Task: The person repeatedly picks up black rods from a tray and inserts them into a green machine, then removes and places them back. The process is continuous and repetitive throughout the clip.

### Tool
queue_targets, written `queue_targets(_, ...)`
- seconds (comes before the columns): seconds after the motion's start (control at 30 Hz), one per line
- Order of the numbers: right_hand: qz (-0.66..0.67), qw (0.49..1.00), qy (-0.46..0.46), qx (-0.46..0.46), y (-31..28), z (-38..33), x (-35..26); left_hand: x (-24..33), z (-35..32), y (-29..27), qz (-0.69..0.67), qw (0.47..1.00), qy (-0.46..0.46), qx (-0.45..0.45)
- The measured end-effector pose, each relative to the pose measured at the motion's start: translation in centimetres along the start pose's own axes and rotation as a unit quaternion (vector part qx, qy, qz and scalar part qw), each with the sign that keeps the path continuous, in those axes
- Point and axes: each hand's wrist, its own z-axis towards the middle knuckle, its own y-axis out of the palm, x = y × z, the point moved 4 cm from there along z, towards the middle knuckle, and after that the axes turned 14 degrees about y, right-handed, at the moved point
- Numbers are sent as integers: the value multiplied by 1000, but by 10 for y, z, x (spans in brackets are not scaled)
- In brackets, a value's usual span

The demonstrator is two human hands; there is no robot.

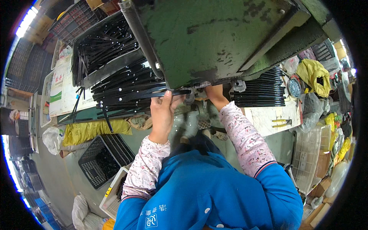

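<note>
My left hand (163,115) pinches a slim black strip (176,93) between thumb and fingers. The strip's right end reaches the metal fitting (189,96) under the big green machine (199,42). On the other side of that fitting is my right hand (216,95), its fingers hidden by the machine's lower edge. Just left of my left hand, a loose heap of black strips with shiny rivets (122,90) lies on the bench. A neat row of black strips (262,90) is stacked to the right of my right hand.
A grey bin (111,69) full of black strips stands at the back left. Yellow-handled pliers (281,123) lie on the white board at right. A black crate (97,165) sits on the floor at left, and a pale plastic crate (306,157) stands at right.
</note>
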Motion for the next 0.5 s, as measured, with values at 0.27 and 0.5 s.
queue_targets(0.27,-39,993,83,-74,5,-6,13,-19,-11,-7,-94,993,-31,61)
queue_targets(0.5,62,990,115,-52,-39,1,-53,-26,-15,-10,-105,991,-42,75)
